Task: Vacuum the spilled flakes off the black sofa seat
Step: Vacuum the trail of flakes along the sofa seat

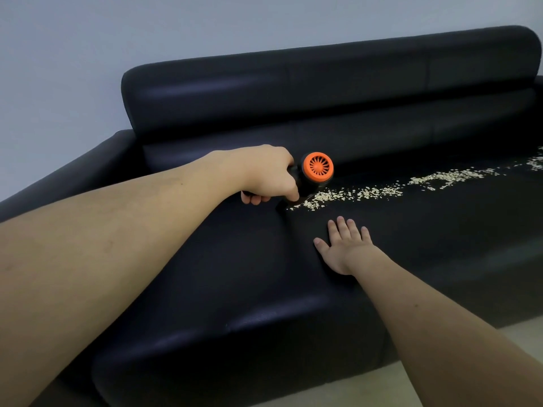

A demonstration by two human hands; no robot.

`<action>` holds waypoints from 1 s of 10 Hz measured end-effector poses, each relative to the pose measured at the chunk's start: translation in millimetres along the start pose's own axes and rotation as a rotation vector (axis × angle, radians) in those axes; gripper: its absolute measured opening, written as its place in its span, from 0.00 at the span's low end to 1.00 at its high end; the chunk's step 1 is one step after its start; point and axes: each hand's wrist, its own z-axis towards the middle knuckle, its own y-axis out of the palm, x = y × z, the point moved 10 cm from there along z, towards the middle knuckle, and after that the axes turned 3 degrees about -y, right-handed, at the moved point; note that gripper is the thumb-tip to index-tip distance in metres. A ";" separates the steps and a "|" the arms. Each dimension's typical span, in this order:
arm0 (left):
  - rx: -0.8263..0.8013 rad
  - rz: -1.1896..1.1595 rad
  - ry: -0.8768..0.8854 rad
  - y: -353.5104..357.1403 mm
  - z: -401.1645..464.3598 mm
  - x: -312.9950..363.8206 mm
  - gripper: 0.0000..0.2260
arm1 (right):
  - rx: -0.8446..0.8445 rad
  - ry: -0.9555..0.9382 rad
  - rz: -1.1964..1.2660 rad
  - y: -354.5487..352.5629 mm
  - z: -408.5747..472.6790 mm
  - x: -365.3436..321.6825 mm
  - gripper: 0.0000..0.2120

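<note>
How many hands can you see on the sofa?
2. The left hand holds the small vacuum at the near end of the flakes. The right hand lies flat on the sofa seat, in front of the flakes.

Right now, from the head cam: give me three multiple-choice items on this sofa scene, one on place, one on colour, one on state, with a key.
1. Where do the flakes lie relative to the handheld vacuum?
A. In a trail running to its right
B. On the floor
C. On the backrest

2. What colour is the vacuum's round fan end?
A. Blue
B. Orange
C. White

3. How is the right hand?
A. Gripping the vacuum
B. Pinching flakes
C. Open, flat on the sofa seat

Key:
1 A, the pale trail starts at the vacuum's nozzle and stretches toward the right edge of the seat.
2 B, the vented cap is bright orange against the black body.
3 C, its fingers are spread and straight on the cushion, while the left hand grips the vacuum.
</note>
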 end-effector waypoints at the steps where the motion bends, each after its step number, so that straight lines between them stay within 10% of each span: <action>1: -0.002 -0.003 0.006 0.1 1.2 2.4 0.13 | -0.002 0.000 0.004 0.2 0.1 -0.4 0.35; 10: -0.036 0.042 0.021 -1.7 2.2 26.2 0.14 | 0.005 -0.001 0.016 0.2 -0.5 0.3 0.35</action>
